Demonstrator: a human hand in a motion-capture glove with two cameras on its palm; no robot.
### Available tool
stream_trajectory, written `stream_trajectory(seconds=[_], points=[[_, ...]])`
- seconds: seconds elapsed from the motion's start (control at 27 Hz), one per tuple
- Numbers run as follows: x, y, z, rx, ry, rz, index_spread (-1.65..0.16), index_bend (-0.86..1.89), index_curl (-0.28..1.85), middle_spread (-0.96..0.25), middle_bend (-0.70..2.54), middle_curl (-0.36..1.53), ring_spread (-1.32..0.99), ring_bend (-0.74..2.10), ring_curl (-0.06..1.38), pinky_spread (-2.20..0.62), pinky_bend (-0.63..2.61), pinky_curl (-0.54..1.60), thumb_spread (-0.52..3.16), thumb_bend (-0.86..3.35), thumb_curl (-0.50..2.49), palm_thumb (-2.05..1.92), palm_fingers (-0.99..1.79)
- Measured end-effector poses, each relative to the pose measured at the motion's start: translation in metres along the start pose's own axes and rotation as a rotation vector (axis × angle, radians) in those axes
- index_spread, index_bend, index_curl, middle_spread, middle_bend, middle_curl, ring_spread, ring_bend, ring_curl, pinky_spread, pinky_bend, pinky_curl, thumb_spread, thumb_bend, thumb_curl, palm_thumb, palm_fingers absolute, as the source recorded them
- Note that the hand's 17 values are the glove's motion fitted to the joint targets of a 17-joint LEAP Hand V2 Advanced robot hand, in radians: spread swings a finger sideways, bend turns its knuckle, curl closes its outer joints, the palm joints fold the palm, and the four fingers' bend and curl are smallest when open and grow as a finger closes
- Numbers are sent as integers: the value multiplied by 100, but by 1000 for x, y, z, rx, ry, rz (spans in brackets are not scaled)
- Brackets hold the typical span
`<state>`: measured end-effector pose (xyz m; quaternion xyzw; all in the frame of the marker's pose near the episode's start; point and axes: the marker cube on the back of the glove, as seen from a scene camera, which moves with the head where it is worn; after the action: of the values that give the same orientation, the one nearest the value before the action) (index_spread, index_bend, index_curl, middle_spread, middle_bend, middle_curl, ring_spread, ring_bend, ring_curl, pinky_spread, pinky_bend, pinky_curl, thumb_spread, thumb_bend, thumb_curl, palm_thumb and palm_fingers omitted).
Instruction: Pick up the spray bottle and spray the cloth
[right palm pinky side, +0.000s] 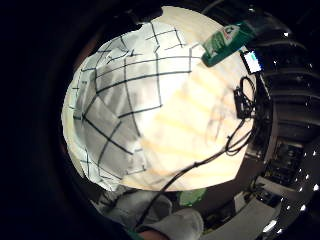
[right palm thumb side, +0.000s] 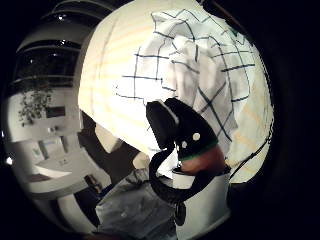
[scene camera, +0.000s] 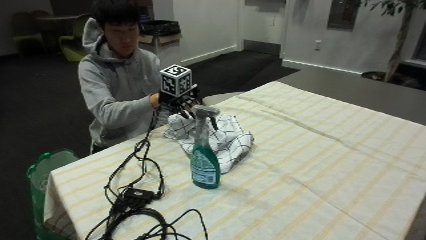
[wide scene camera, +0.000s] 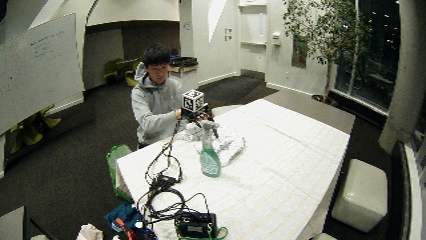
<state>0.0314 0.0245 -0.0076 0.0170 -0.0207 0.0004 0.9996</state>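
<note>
A green spray bottle (scene camera: 204, 162) with a grey trigger head stands upright on the striped table (scene camera: 319, 165), just in front of a crumpled white cloth (scene camera: 223, 137) with dark check lines. My gloved right hand (scene camera: 178, 102) hovers over the cloth's far end, behind the bottle, with its fingers hanging down and nothing in them. The little finger side palm view shows the cloth (right palm pinky side: 125, 100) spread below the palm and the bottle (right palm pinky side: 225, 42) beside it. The thumb (right palm thumb side: 185, 135) shows over the cloth (right palm thumb side: 200, 65) in the thumb side view. The wide view has the bottle (wide scene camera: 210, 160) and hand (wide scene camera: 193, 114).
Black cables (scene camera: 133, 200) trail from the hand over the table's near left corner. A green bag (scene camera: 46, 167) stands on the floor beside the table. The person sits at the table's far left edge.
</note>
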Motion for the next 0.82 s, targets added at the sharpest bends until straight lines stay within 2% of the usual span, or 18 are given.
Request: stream_trajectory(seconds=[0.15,0.37,0.7,0.82], points=[[18,5,-1,42,-47,46,-33,16,23,-5,32,23,4,19,13,23,33,23,106,15,14,43,40],[64,3,-5,188,-190,155,-31,10,23,-3,29,25,4,22,16,23,38,26,111,12,15,44,33],[118,-29,-10,445,-499,296,-28,6,17,2,26,27,7,26,19,24,51,32,110,7,19,47,18],[133,-52,-17,579,-577,350,-27,7,17,3,26,28,8,27,20,24,52,33,109,6,21,50,17]])
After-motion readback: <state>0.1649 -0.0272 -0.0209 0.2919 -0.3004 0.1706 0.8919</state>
